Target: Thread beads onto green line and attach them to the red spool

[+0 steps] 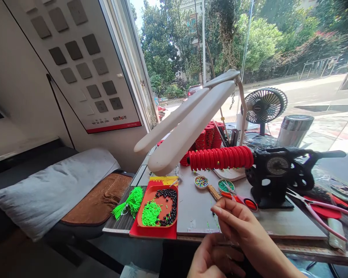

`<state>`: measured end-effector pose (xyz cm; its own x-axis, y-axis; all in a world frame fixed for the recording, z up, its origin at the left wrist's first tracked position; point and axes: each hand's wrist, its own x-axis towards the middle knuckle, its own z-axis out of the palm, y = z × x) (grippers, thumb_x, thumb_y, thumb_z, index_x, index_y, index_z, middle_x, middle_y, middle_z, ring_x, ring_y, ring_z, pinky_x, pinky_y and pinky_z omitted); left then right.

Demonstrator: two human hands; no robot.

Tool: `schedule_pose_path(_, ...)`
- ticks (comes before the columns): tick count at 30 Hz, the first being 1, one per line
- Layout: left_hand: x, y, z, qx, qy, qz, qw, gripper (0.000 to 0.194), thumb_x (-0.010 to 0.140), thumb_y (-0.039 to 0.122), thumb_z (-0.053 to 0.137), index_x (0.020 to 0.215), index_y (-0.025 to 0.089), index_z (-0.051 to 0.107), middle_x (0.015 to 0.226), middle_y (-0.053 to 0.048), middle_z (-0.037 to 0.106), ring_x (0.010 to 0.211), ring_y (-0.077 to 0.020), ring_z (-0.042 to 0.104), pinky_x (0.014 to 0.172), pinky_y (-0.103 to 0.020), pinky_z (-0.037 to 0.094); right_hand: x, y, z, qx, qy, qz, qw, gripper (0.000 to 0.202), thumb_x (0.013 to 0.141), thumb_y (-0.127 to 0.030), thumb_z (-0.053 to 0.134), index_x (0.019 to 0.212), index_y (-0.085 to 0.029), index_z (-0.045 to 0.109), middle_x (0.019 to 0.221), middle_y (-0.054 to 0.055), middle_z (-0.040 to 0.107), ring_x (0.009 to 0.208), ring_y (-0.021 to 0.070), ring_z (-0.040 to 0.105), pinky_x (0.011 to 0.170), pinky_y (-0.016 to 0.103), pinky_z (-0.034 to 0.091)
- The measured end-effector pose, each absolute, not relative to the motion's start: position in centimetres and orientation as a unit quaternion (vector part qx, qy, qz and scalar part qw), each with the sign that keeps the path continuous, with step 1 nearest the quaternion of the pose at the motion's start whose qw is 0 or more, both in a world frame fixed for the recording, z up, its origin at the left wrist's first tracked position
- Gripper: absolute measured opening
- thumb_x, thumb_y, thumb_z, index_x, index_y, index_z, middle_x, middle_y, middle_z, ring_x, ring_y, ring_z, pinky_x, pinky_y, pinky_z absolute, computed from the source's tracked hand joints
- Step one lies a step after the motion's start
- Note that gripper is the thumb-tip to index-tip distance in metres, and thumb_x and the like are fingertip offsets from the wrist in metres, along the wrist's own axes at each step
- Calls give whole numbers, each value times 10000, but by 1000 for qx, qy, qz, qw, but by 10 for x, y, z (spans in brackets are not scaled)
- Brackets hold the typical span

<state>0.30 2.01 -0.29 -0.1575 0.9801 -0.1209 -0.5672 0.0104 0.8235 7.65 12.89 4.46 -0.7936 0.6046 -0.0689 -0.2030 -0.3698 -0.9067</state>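
At the front edge of the table, my right hand is closed in a pinch, thumb against forefinger. A tiny dark piece and small green bits show just left of its fingertips; whatever lies in the pinch is too small to make out. Below it, my left hand has its fingers curled together, their grip partly hidden. Left of the hands stands an orange tray with bright green little tubes and black beads. Beyond my right hand lie red-handled scissors and a brown patterned stick.
Small bowls hold multicoloured beads and green beads. A black cranked winder carries red ring spools. A white lamp overhangs the table. Pink-handled pliers lie right, a green bundle left; a fan stands behind.
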Motion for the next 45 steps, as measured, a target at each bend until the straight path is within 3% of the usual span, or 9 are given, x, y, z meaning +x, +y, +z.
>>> schedule_pose_path(3,3,33,2,309,384,672,552,235,696,319,600,854,147,583,863,-38,658,553,-122,632,565,-241,449,80,126,53,-191,-501,811,235,301,780,-424,623,686,-171,491,412,-100,357,347,15,229,356,158,171)
schedule_pose_path(5,5,41,1,309,368,679,555,280,781,436,534,828,160,518,725,-11,631,455,-107,590,462,-229,448,80,127,54,-193,-498,815,224,300,781,-437,611,698,-177,487,419,-98,386,305,14,246,321,157,146)
schedule_pose_path(10,8,48,-4,288,388,676,557,305,780,456,556,787,168,454,528,22,590,374,-69,521,368,-150,403,77,130,49,-205,-502,809,227,304,763,-437,630,699,-171,497,425,-93,396,318,16,281,330,145,164)
schedule_pose_path(17,9,46,3,219,349,669,618,420,668,529,643,709,188,401,502,11,642,349,-94,570,308,-116,381,70,131,41,-210,-482,813,249,366,703,-475,676,663,-175,470,380,-129,256,341,10,141,329,149,106)
schedule_pose_path(23,11,42,-4,187,304,674,647,357,701,468,644,721,165,457,662,-62,722,447,-127,642,337,-96,390,66,129,35,-202,-448,832,256,320,725,-437,671,691,-183,480,386,-134,247,335,13,119,312,151,91)
schedule_pose_path(30,20,37,-13,160,278,684,655,351,692,440,668,659,152,468,668,-98,723,465,-144,651,330,-91,337,66,132,43,-197,-443,828,282,298,732,-390,678,673,-176,478,418,-136,218,362,12,97,336,157,94)
schedule_pose_path(38,17,35,-13,157,265,687,659,295,683,400,674,724,135,551,710,-115,725,531,-199,672,412,-166,438,68,133,42,-185,-448,829,280,310,733,-401,675,669,-180,468,420,-130,233,363,16,118,344,168,95)
schedule_pose_path(45,18,33,-11,157,286,689,648,295,649,394,678,673,138,535,666,-124,718,504,-194,666,409,-169,426,66,135,41,-185,-451,826,285,316,724,-412,679,677,-178,470,410,-133,232,356,14,120,340,168,92)
